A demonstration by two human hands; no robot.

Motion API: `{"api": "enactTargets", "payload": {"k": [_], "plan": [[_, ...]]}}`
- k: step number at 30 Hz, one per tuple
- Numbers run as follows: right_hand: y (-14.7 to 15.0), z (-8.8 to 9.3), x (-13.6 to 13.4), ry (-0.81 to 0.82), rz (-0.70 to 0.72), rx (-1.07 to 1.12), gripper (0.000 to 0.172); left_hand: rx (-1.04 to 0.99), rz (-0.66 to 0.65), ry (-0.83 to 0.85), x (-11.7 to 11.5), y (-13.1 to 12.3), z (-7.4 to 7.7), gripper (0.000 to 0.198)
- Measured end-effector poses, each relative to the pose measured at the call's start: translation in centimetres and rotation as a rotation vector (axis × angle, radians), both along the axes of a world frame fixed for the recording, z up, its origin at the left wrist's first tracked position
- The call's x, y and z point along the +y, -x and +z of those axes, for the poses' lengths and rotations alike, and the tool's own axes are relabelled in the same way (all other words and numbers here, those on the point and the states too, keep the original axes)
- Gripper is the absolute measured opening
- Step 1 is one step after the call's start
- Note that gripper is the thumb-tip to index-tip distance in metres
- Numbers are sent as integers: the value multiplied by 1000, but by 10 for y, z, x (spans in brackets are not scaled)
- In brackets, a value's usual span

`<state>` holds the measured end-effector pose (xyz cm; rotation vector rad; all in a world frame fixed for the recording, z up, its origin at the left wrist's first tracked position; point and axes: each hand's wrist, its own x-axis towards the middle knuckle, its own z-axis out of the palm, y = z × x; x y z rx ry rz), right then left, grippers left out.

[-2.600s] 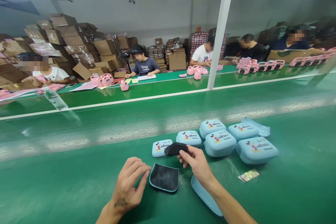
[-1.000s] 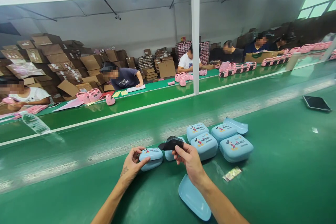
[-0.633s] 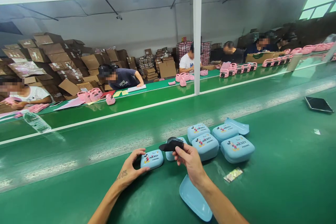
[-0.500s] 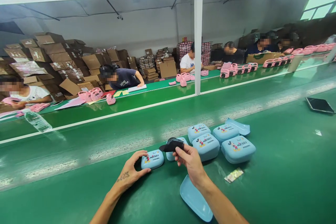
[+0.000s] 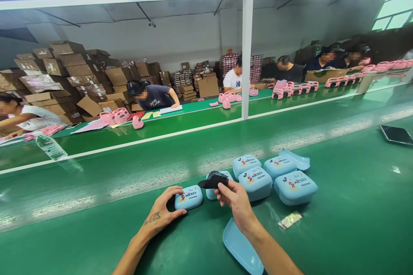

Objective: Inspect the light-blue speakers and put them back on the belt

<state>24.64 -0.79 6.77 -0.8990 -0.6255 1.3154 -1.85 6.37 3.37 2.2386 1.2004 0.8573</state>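
Observation:
My left hand [image 5: 164,204] curves its thumb and fingers round the left end of a small light-blue case [image 5: 189,197] with a Mickey print, lying on the green table. Pinched in my right hand [image 5: 234,200] is a thin, dark, bent piece [image 5: 214,179], perhaps cloth; its exact kind does not show. It is raised in front of another small blue case [image 5: 211,192] and partly hides it. Larger printed blue cases [image 5: 254,182] stand in a group just beyond and to the right. A plain blue lid-like shell [image 5: 240,245] lies below my right wrist, partly covered by it.
A small printed packet [image 5: 289,220] and a dark tablet-like device [image 5: 396,134] lie to the right. Another blue shell [image 5: 298,160] leans behind the cases. A white post [image 5: 247,60] rises ahead. Across the line, several people work among pink items [image 5: 119,116]; a bottle [image 5: 51,146] lies left.
The view has shifted slightly. Both hands keep their holds in almost the same place. A person at the far left has leaned down and stretched an arm out.

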Motion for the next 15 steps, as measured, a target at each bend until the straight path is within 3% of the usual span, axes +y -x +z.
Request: {"api": "enactTargets", "payload": {"k": [4,6,8,10,12,13,15], "plan": [[-1,-2,1,8,-8,4,54,12,-17,-117,-24,-14,13,38],[-1,-2,1,12,-14,1,54,88,-174,-196,-44,-32,20,41],[-1,-2,0,15,-14,-5,53,209,-413,-253,-63,-56,17,49],[-1,-4,-1,16,-3,-11,53,294,-608,-316,-74,-81,2,49],[-3,-11,-4,40,-3,-18,53,276,-668,-399,-77,-101,-22,17],[-5,-16,-5,64,-12,-24,53,254,-689,-353,-76,-108,-34,11],[-12,-31,-6,117,-34,-59,54,144,-667,-50,-72,-109,-51,11]]}}
